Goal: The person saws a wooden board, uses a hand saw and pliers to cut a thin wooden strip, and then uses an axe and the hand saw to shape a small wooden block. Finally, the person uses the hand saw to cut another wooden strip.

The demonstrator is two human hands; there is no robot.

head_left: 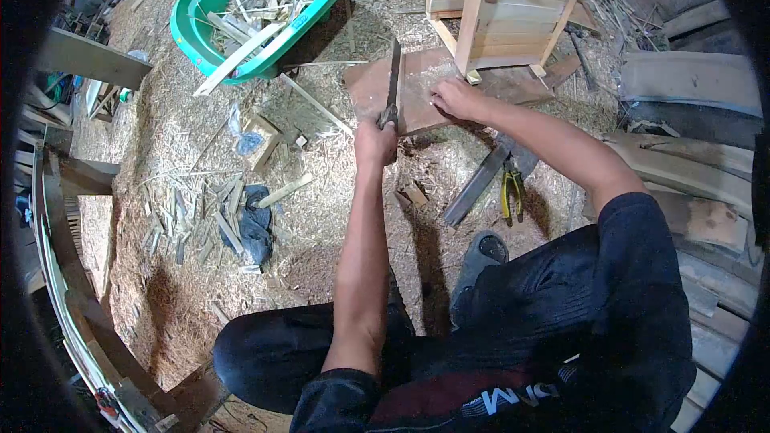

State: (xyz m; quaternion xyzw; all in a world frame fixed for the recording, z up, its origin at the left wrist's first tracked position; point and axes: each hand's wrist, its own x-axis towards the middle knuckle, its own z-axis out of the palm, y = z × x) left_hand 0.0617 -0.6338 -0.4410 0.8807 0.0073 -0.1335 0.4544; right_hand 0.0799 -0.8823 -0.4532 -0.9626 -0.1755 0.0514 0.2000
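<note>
My left hand [374,143] is closed round the handle of a long-bladed tool [395,76], its narrow dark blade pointing away from me. Past the blade lies a flat brown board [421,80] on the ground. Over this board's right part, my right hand [455,99] has its fingers curled together; whatever they may hold is too small to make out. Just beyond that hand stands a pale slatted wooden box [513,20] on small block feet. Yellow-handled pliers [512,194] lie nearer to me, beside a dark flat bar [477,184].
A green tub [183,20] full of wood offcuts stands at the upper left. Thin wood strips [180,220], a dark plastic bag [256,228] and a wooden block [261,143] lie on the shavings-covered ground. Stacked planks [682,168] line the right side.
</note>
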